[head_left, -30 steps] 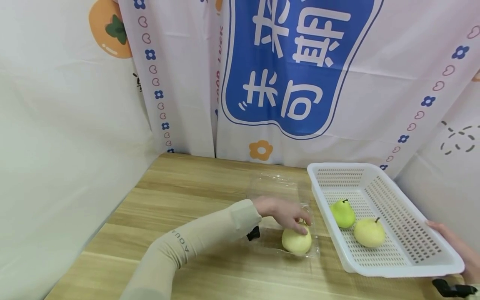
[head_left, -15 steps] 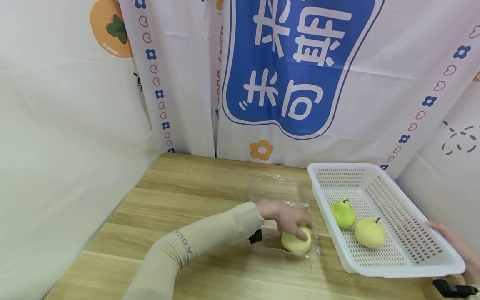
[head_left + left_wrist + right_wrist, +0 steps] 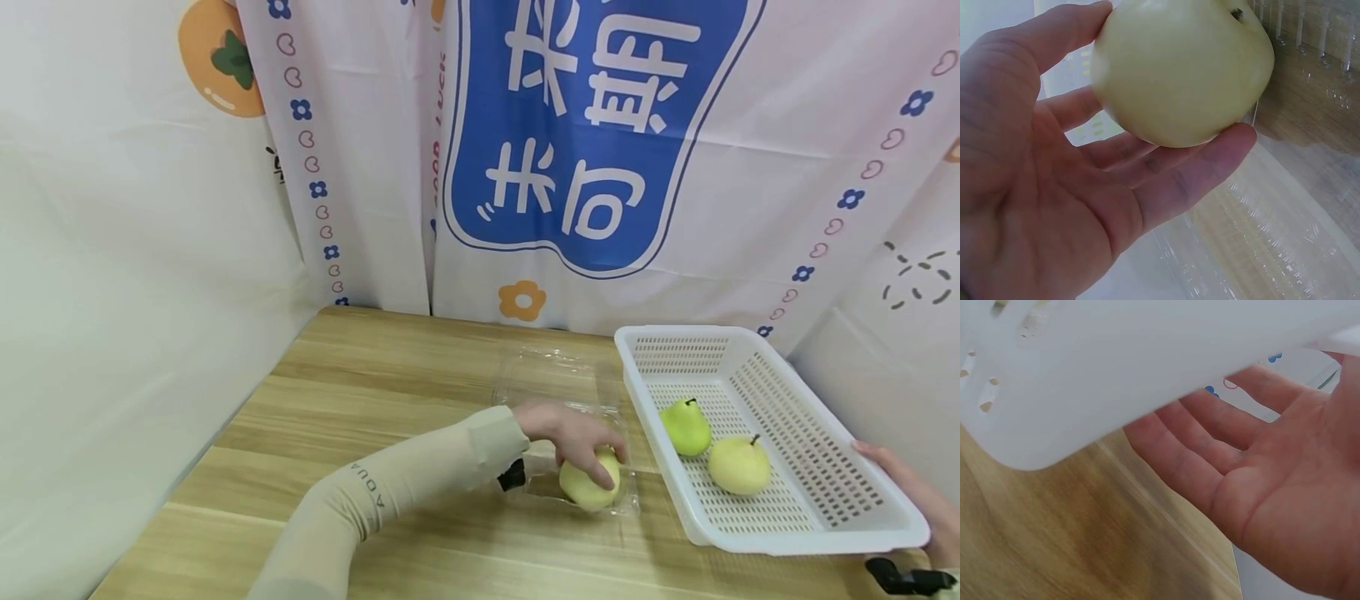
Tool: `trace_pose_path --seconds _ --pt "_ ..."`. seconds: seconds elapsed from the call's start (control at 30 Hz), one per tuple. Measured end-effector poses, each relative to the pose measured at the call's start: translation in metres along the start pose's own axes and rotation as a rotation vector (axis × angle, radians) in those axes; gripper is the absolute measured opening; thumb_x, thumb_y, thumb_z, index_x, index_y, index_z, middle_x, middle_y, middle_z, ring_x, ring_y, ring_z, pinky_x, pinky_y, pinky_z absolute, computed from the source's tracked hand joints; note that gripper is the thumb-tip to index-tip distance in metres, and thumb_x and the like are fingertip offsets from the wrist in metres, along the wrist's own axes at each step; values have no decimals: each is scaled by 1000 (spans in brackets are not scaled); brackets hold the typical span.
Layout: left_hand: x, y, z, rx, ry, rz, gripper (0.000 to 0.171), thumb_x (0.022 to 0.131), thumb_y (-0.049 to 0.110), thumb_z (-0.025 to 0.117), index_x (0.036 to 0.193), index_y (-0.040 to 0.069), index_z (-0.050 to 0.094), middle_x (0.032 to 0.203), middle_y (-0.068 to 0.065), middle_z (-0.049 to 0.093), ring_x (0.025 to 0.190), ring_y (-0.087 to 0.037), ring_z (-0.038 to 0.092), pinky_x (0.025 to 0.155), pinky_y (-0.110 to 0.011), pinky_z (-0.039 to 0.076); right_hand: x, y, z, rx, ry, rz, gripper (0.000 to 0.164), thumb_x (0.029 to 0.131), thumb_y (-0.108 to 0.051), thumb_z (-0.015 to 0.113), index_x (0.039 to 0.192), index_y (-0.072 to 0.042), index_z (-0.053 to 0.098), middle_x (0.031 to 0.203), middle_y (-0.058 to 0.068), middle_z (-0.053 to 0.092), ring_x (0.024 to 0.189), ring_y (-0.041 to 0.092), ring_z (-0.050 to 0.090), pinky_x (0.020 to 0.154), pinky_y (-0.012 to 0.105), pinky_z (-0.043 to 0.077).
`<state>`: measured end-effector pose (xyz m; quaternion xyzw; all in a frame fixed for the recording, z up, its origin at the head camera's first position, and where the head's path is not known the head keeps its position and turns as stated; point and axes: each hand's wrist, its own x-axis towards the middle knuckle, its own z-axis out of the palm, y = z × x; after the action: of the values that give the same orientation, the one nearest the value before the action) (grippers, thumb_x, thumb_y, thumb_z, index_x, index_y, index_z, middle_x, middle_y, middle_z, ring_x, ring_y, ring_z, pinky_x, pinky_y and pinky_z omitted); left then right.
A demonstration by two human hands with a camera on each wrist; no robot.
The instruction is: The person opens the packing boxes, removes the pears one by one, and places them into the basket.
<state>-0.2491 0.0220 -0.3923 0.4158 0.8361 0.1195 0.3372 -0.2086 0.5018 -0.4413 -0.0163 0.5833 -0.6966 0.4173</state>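
Note:
My left hand (image 3: 572,435) reaches over a round, pale yellow pear (image 3: 587,492), thumb on one side and fingers round the other. In the left wrist view the pear (image 3: 1179,69) sits between thumb and fingertips, its dark hollow at the upper right. It is in the near half of a clear plastic clamshell box (image 3: 542,493), whose lid lies folded back on the table. At the far right, my right hand (image 3: 909,493) holds the rim of a white plastic basket (image 3: 675,492). The right wrist view has the fingers (image 3: 1179,456) tucked under the rim, tips hidden behind the basket wall.
Inside the basket lie a green pear (image 3: 687,428) and another pale yellow pear (image 3: 739,465). The basket stands close to the right of the clamshell on a wooden table (image 3: 360,367). Printed cloth (image 3: 375,167) hangs behind and white sheeting (image 3: 135,333) on the left.
My left hand has shifted its grasp on the pear, the thumb now lower on its near side. The pear has tipped slightly left. Basket and right hand stay where they were.

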Motion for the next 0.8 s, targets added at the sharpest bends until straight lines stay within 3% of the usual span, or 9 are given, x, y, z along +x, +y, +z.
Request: trace_pose_path --seconds 0.37,0.57,0.8 --pt "3 -1 -1 3 -8 5 46 89 36 72 130 24 55 114 5 50 90 -7 56 65 -35 62 -1 -1 4 1 17 -1 76 101 -52 -4 107 -37 71 107 9 73 101 38 70 81 55 58" --pt "3 -1 -1 -20 -16 -10 47 88 37 73 129 25 55 114 6 50 90 -7 56 66 -36 62 -1 0 4 -1 49 -17 73 102 -51 -2 105 -39 70 107 3 73 101 33 70 85 48 59" --pt "3 0 -1 -39 -19 -15 47 88 35 73 129 23 54 121 5 49 92 -8 56 63 -39 62 0 0 3 -7 36 -8 74 101 -52 -2 106 -40 70 107 4 73 101 34 70 83 52 58"
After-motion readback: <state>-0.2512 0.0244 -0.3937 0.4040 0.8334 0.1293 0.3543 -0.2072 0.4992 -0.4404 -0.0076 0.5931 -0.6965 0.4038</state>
